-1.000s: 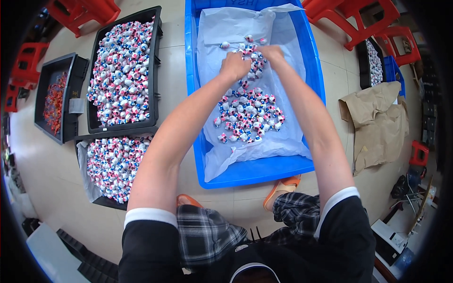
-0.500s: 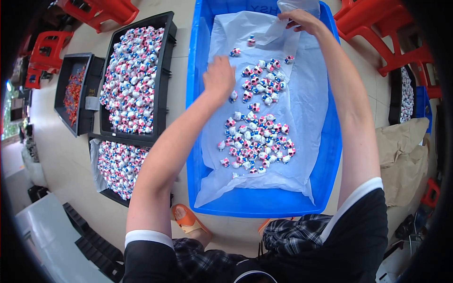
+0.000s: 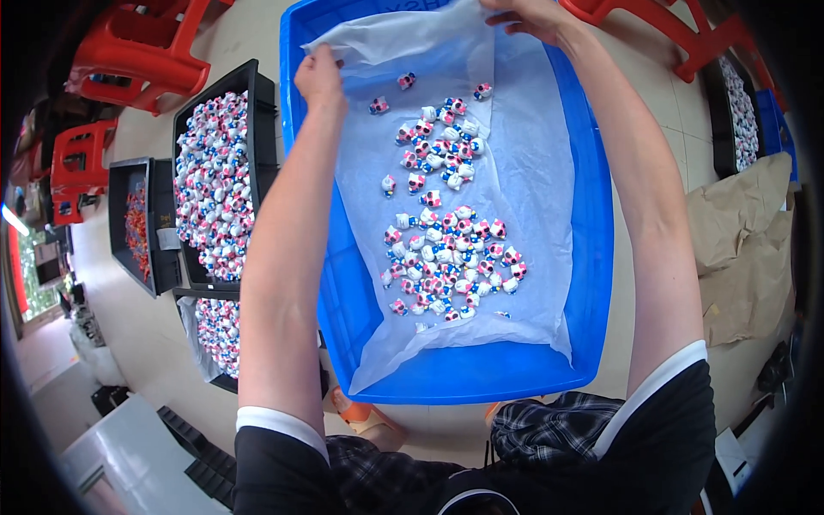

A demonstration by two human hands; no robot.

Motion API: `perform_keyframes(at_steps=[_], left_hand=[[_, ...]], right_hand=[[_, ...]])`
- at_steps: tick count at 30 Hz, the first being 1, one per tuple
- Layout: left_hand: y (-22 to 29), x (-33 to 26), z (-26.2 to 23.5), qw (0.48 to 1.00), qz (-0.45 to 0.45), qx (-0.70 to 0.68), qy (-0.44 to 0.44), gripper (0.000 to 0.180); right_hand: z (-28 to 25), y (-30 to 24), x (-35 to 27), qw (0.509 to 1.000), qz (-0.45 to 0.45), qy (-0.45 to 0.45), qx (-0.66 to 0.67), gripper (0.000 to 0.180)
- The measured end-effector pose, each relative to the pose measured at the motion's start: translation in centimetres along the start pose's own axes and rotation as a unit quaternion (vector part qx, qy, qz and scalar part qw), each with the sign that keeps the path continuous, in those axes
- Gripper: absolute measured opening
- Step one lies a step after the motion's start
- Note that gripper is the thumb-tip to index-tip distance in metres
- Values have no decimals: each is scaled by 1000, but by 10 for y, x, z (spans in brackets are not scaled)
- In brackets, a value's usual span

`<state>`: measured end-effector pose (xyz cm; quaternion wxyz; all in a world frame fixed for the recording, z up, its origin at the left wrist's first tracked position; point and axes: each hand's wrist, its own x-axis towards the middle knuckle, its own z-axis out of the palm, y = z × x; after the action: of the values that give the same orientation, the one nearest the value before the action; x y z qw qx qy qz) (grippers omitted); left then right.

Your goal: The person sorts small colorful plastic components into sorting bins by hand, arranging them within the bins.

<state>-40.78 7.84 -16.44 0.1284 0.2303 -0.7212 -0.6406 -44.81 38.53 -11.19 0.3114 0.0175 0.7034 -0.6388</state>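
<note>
A large blue plastic tub (image 3: 463, 382) stands before me, lined with thin white paper (image 3: 532, 180). Small white, pink and blue cat-like figurines (image 3: 451, 257) lie on the paper, most heaped in the near half, with a looser group farther up. At the tub's far left, my left hand (image 3: 319, 79) is closed on the edge of the paper, which is raised along the far end. My right hand (image 3: 525, 15) is at the far right, its fingers pinching the paper's far edge; the top of that hand is partly cut off by the picture's border.
Black crates (image 3: 266, 129) full of similar figurines stand on the left, beside a smaller dark bin (image 3: 167, 184) of red and orange pieces. Red plastic stools (image 3: 142, 60) stand at both far sides. Brown paper (image 3: 742, 253) lies on the right, near another dark crate (image 3: 723, 129).
My left hand has moved away and leftward from above the figurines and taken hold of the paper edge. The far end of the paper is now lifted. The view has shifted slightly.
</note>
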Motion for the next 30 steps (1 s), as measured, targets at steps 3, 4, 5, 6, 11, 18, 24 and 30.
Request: perform_keyframes(at_steps=[3,4,5,6,11,18,24,30], left_hand=[[30,26,-6,952,-68,-276,-114,39],[39,28,-10,952,-70,-276,-110,39],[49,28,-11,947,-48,-282,-148,46],[55,28,-14,939,-23,-287,-187,57],[49,31,-5,982,-69,-99,-146,53],[-10,-83,-18,674,102,660,-316,38],[-68,-111,-54,450,258,822,-236,56],[-11,-153,-93,362,380,807,-270,30]], right_hand=[[5,7,34,946,-141,3,292,54],[28,-2,32,947,-137,0,291,54],[48,-8,30,954,-147,104,238,53],[59,-12,28,949,-156,205,183,52],[28,24,54,871,-288,383,-109,52],[68,82,-3,658,140,103,-733,50],[30,106,20,433,34,148,-888,49],[118,92,-76,515,-11,-58,-855,36]])
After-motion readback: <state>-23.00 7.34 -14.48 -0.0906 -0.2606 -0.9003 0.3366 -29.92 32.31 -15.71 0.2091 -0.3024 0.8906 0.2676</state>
